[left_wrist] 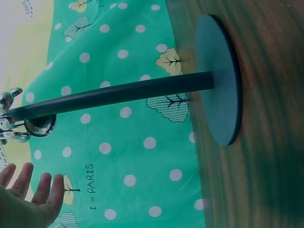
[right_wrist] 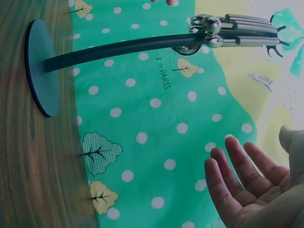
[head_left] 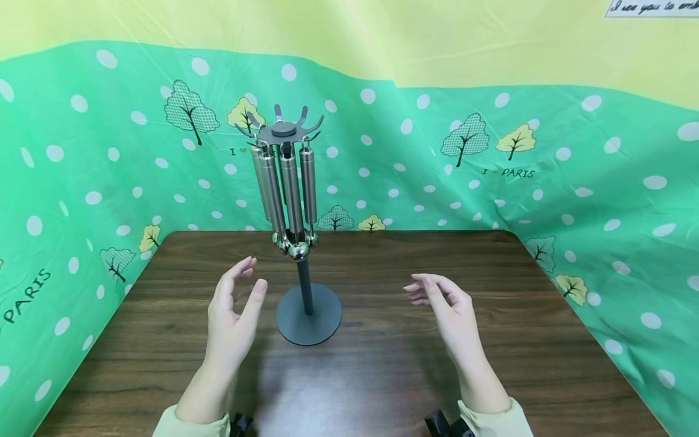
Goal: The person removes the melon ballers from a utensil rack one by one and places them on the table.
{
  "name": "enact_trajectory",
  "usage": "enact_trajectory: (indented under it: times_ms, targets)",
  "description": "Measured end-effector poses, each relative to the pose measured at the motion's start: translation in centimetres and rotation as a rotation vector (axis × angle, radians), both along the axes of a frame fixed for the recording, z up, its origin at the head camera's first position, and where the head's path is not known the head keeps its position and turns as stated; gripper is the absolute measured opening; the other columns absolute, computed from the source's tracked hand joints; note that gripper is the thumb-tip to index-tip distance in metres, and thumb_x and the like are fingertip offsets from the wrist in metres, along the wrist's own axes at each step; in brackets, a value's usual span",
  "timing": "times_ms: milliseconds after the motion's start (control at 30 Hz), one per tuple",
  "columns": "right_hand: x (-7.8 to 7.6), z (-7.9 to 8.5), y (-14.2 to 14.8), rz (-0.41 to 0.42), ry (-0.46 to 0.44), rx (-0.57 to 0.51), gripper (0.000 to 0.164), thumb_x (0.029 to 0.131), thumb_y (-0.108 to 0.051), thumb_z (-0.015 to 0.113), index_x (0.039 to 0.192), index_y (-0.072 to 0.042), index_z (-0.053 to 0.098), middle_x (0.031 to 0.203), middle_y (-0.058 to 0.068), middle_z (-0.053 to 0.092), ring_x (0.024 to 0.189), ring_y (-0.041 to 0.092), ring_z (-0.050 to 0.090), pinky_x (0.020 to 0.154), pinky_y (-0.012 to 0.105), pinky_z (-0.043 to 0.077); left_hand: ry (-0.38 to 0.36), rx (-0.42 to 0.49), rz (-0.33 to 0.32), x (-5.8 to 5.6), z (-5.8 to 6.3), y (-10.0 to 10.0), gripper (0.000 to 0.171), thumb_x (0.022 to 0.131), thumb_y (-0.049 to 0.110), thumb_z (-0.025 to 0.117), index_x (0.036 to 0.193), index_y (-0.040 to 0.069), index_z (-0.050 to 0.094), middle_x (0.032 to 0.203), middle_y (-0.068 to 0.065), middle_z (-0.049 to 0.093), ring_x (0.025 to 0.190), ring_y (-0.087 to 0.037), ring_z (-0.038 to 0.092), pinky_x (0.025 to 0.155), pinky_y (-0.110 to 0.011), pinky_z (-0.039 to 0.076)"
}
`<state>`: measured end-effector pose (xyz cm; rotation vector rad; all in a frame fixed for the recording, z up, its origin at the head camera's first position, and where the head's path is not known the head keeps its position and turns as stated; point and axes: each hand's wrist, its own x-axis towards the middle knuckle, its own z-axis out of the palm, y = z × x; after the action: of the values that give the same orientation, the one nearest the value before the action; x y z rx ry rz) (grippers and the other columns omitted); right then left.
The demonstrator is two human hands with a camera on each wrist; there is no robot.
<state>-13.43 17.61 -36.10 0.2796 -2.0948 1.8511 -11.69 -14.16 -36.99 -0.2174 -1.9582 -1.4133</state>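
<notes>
A dark grey stand [head_left: 321, 318] with a round base and a ring of upturned hooks [head_left: 284, 128] rises left of centre in the head view. Several silver utensils [head_left: 292, 188] with cylindrical handles and small shiny rounded ends hang from the hooks around its pole. My left hand [head_left: 232, 321] is held just left of the pole, thumb apart from loosely bent fingers, nothing in it. Farther off to the right of the stand, my right hand [head_left: 453, 312] is raised over the table, also holding nothing. In the right wrist view, its fingers [right_wrist: 228, 183] are spread and relaxed.
The stand is on a brown wood-grain table [head_left: 382, 376]. Behind it and along both sides hangs a green and yellow cloth [head_left: 382, 152] printed with dots and trees. Black wrist straps [head_left: 448, 425] show at the cuffs.
</notes>
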Motion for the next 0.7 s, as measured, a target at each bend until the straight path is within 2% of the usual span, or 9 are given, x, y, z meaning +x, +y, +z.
enact_trajectory:
  times_ms: [167,267,467,700]
  targets:
    - [-0.2,0.5,-0.4,0.011,0.004,0.012,0.028,0.104,-0.011,0.050,0.107,0.011,0.066,0.083,-0.005,0.074,0.074,0.012,0.071,0.073,0.025,0.058,0.057,-0.007,-0.014,-0.3,0.9,-0.1,0.038,0.093,-0.004,0.061,0.131,-0.001,0.058,0.125,0.007,0.062,0.112,-0.005,0.056,0.088,-0.008,0.047]
    - [-0.3,0.8,-0.6,0.020,0.003,0.025,0.027,0.104,-0.013,0.050,0.106,0.009,0.067,0.083,-0.005,0.074,0.074,0.014,0.071,0.073,0.025,0.058,0.059,-0.004,-0.025,-0.5,1.5,-0.1,0.037,0.093,-0.003,0.061,0.130,-0.001,0.058,0.125,0.004,0.062,0.112,-0.003,0.055,0.089,-0.008,0.047]
    - [-0.3,1.3,-1.1,0.045,-0.006,0.039,0.028,0.103,-0.013,0.051,0.106,0.011,0.065,0.082,-0.006,0.074,0.074,0.011,0.070,0.073,0.025,0.058,0.066,-0.005,-0.032,-0.6,2.7,-0.2,0.035,0.094,-0.003,0.060,0.129,-0.001,0.059,0.124,-0.006,0.064,0.111,-0.009,0.057,0.090,-0.010,0.048]
    - [-0.6,1.7,-1.8,0.077,0.018,0.058,0.021,0.102,-0.009,0.054,0.105,0.007,0.067,0.080,-0.009,0.073,0.074,0.009,0.070,0.073,0.023,0.058,0.095,-0.025,-0.015,-0.8,3.8,-0.2,0.033,0.094,-0.001,0.061,0.127,0.000,0.060,0.117,-0.012,0.065,0.104,-0.003,0.056,0.080,-0.013,0.045]
